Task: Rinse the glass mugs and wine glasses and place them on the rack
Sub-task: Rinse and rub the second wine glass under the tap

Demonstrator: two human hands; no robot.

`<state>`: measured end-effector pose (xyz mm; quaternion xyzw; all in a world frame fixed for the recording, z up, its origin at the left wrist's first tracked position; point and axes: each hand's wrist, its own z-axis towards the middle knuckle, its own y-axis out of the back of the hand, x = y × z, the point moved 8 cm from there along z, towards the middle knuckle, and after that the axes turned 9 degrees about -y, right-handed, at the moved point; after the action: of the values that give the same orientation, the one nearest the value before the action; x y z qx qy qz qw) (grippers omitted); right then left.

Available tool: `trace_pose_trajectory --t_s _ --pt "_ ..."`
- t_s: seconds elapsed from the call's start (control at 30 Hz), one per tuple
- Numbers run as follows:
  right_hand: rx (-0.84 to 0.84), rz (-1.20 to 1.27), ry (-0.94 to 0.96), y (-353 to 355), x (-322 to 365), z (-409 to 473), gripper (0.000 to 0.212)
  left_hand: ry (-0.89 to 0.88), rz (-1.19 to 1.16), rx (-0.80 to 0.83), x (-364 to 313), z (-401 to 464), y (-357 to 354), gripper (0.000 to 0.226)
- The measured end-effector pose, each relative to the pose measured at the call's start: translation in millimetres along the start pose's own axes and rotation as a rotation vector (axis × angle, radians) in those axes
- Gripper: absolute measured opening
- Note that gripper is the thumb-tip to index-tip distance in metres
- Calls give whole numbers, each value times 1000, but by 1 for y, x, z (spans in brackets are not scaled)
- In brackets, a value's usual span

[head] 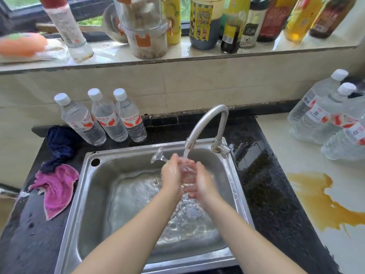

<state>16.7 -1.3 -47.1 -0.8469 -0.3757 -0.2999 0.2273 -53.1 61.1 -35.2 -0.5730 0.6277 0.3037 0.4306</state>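
Two hands over sink (87, 194): I see left hand (171, 173) and right hand (201, 180) cupped around glass (185, 169) under tap (205, 123) stream. Glass type unclear through blur.

pink cloth (57, 189) left of sink | three water bottles (102, 117) behind | brown spill (324, 202), perhaps sauce

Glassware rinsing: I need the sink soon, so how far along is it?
Done: nothing visible; no rack or rinsed glass in view. In hand: left hand and right hand hold a wine glass under the running faucet. Left: racking it; other glasses unseen.
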Motion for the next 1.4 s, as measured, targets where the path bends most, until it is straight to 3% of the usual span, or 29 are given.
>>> trace_pose_trajectory --t_s 0.07,0.13,0.2,0.3,0.37,0.4,0.5,0.6,0.67,0.73,0.83,0.9,1.0,1.1,1.13,1.2,1.3,1.4 --pt "-146 -226 417 -9 17 -7 28 128 -161 -155 2 1 7 34" --pt "-201 -286 567 -7 26 -9 24 99 -215 -167 1 2 6 30" --pt "-161 -282 348 -1 28 9 27 -21 -154 -114 -2 4 4 29" --pt "172 -183 -285 -9 -2 20 34 -142 -15 -26 -7 12 8 41" --pt "324 -53 -415 -16 -14 11 43 -124 6 106 -9 18 2 55" --pt "316 16 -418 -15 -19 10 46 -112 20 174 -10 20 -4 60" --pt "45 29 -169 7 -32 19 39 -157 271 242 -10 24 -16 55" --pt "-180 -171 167 33 -23 10 30 -314 790 303 -8 17 -21 44" --pt "-104 -56 266 33 0 -1 23 -420 1063 348 -8 9 -21 42" --pt "51 -107 290 16 27 -6 21 -426 1205 360 -2 8 -18 37" --pt "142 -143 250 -11 48 -5 10 -360 1024 387 2 6 -13 41" --pt "121 -12 163 -20 50 -2 8 -371 868 381 -3 8 -3 53" --pt "95 233 54 -24 48 5 15 -413 850 499 -10 11 11 57" --pt "257 349 -8 -34 40 10 4 -360 842 585 -5 14 32 23" --pt "343 295 -29 -40 37 8 8 -336 810 582 -3 13 38 8" --pt "421 92 -65 -44 33 6 11 -318 774 590 1 7 41 9" --pt "301 -93 -99 -36 37 11 16 -316 775 586 12 -2 28 19" --pt "200 108 -102 -26 42 20 19 -374 799 489 8 1 21 27"
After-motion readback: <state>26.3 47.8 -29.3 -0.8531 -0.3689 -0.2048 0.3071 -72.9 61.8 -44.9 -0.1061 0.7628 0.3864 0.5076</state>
